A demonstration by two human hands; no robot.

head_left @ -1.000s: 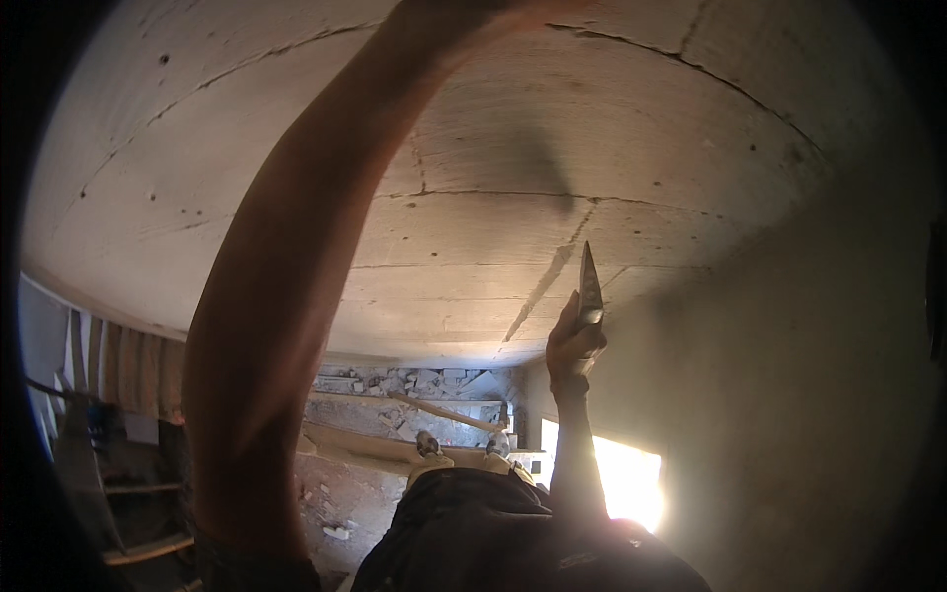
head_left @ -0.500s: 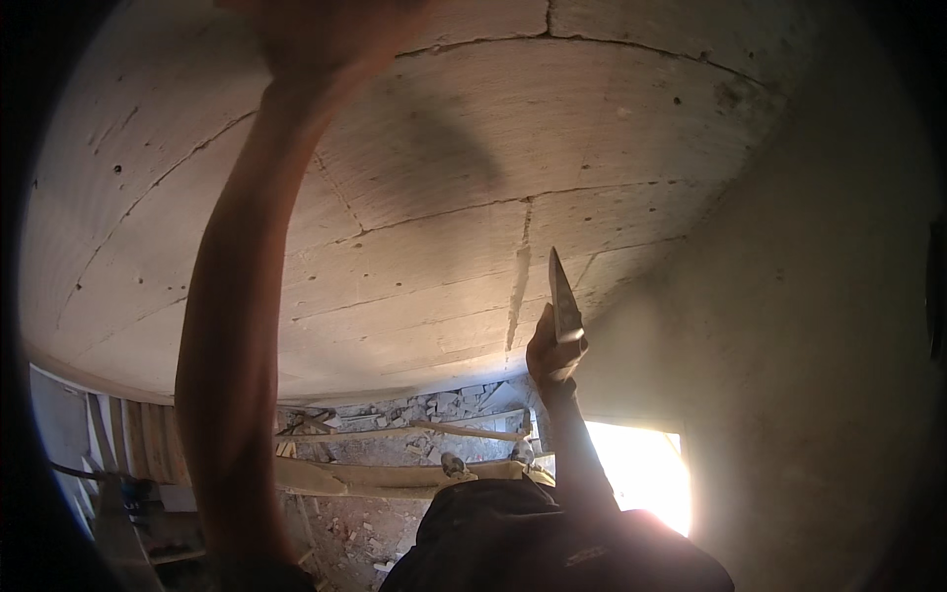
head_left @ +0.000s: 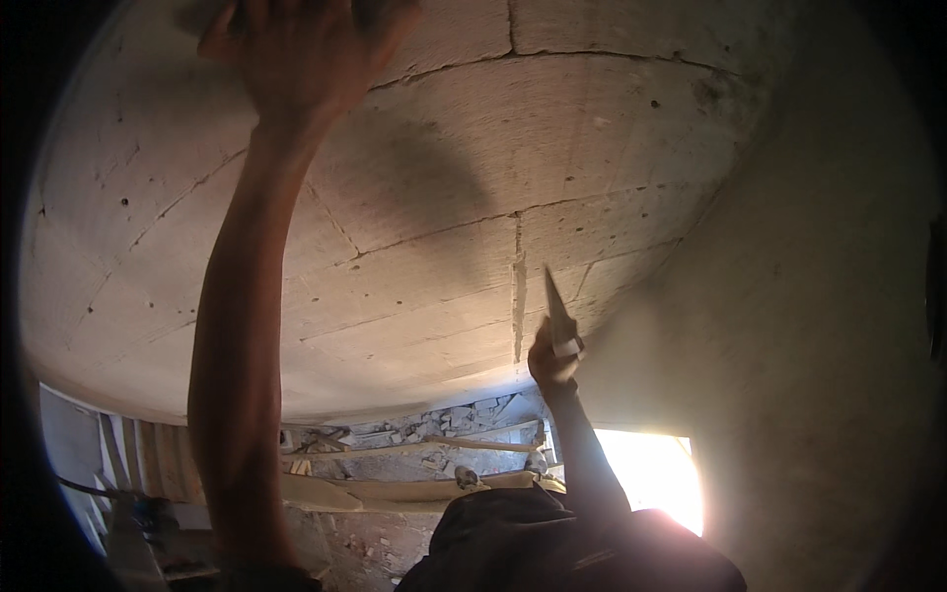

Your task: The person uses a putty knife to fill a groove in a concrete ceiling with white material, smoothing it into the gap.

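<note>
My left hand (head_left: 301, 59) reaches up against the pale block wall (head_left: 414, 296) at the top, fingers closed over a dark thing that is blurred and partly out of view. My right hand (head_left: 552, 360) grips a metal trowel or knife (head_left: 557, 306), its narrow blade pointing up, lower down near the corner with a darker plastered wall (head_left: 779, 375). The pale wall has cracked joints, small pits and a filled vertical streak (head_left: 518, 306) just left of the blade.
My shoes (head_left: 467, 478) are on wooden boards (head_left: 345, 496) below, above grey rubble (head_left: 483, 414). Upright planks (head_left: 158, 459) and dim clutter with a cable lie at lower left. A bright opening (head_left: 641, 474) is low on the right.
My left hand has moved left along the wall and come into view at the top. The view has shifted; my right hand still holds the tool.
</note>
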